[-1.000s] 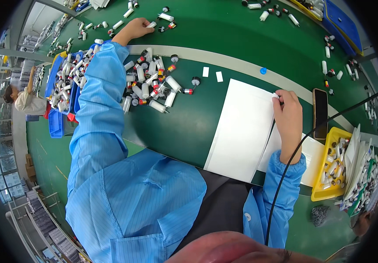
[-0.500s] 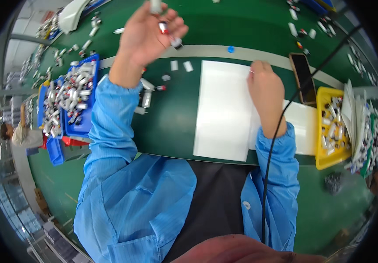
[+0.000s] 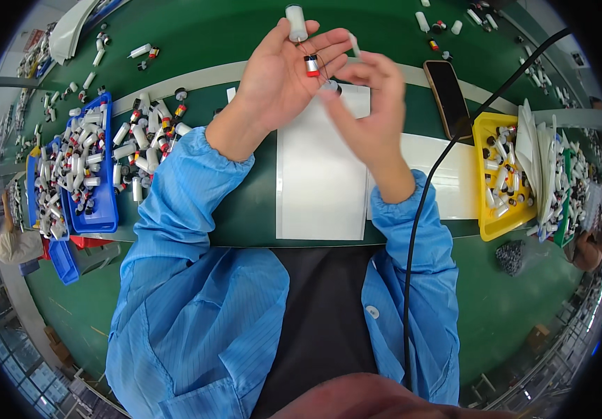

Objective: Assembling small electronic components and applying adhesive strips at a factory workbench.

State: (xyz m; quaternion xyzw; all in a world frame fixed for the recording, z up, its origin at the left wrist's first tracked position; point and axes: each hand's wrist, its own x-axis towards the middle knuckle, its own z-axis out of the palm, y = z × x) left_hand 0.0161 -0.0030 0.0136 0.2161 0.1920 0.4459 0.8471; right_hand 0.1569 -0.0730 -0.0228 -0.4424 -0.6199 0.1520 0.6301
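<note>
My left hand (image 3: 262, 87) is palm up and holds a white cylinder (image 3: 296, 23) near its thumb and index finger. Thin wires run from the cylinder to a small red, silver and black cylinder (image 3: 312, 65) over the fingers. A round black-and-white end piece (image 3: 331, 86) lies below it, partly hidden by my right thumb. My right hand (image 3: 374, 105) is raised close beside, somewhat blurred, with a small white strip (image 3: 354, 45) at its fingertips. Under both hands lies a white sheet (image 3: 322, 181) on the green table.
Blue bins (image 3: 98, 216) full of white cylinders stand at the left, beside a loose pile of the same parts (image 3: 149, 140). To the right are a phone (image 3: 446, 98) and a yellow tray (image 3: 488, 222) of parts. A black cable (image 3: 427, 241) hangs across my right side.
My left hand has moved right with the wired parts. My right hand has left the white sheet's edge and come up to them, a white strip at its fingertips. The view has shifted.
</note>
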